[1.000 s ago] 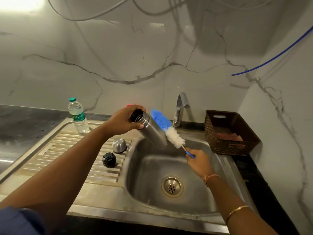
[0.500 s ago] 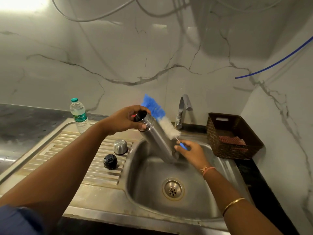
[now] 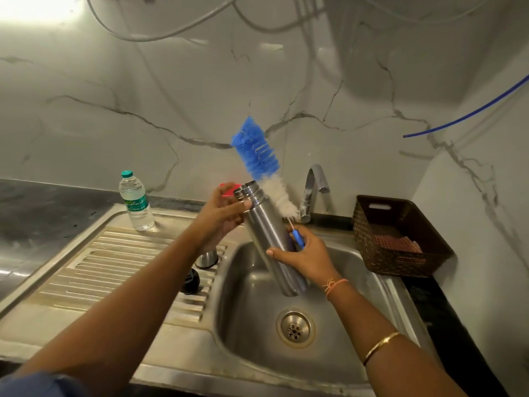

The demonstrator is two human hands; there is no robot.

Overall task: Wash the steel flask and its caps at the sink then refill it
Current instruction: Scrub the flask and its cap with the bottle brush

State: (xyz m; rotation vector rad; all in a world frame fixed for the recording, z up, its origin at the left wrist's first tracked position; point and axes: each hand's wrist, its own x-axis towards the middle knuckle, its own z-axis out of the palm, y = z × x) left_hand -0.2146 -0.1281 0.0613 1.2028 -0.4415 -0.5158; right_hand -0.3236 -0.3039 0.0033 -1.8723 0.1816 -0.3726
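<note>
Flask (image 3: 272,239) is up in the air over the sink (image 3: 337,371), tilted, open threaded mouth pointing up-left toward the back wall, base down over the basin above the drain (image 3: 295,328). Right hand (image 3: 307,256) is wrapped round the flask's middle, thumb across the front, fingers behind. The same hand has the thin blue handle of the bottle brush (image 3: 263,164) tucked against it. The brush sticks up behind the flask, white bristles just beside the neck, blue bristles above the mouth; the brush is outside the flask. Left hand (image 3: 220,216) is at the neck: thumb tip touching the steel just under the threads, fingers loosely bent beside the mouth. Cannot tell whether they actually grip. A red object (image 3: 229,187) peeks out behind those fingers, mostly hidden. Both caps sit on the ribbed drainboard (image 3: 114,253) near its sink-side edge, partly covered by the left forearm: steel cap (image 3: 206,258) toward the back, black cap (image 3: 190,280) just in front of it, apart. A water bottle (image 3: 136,202) with a green cap stands upright at the drainboard's back edge, left of the hands. The tap (image 3: 313,190) is at the sink's back edge, no water visible. A brown woven basket (image 3: 400,239) sits on the dark desk (image 3: 43,213) right of the sink, by the right wall.
</note>
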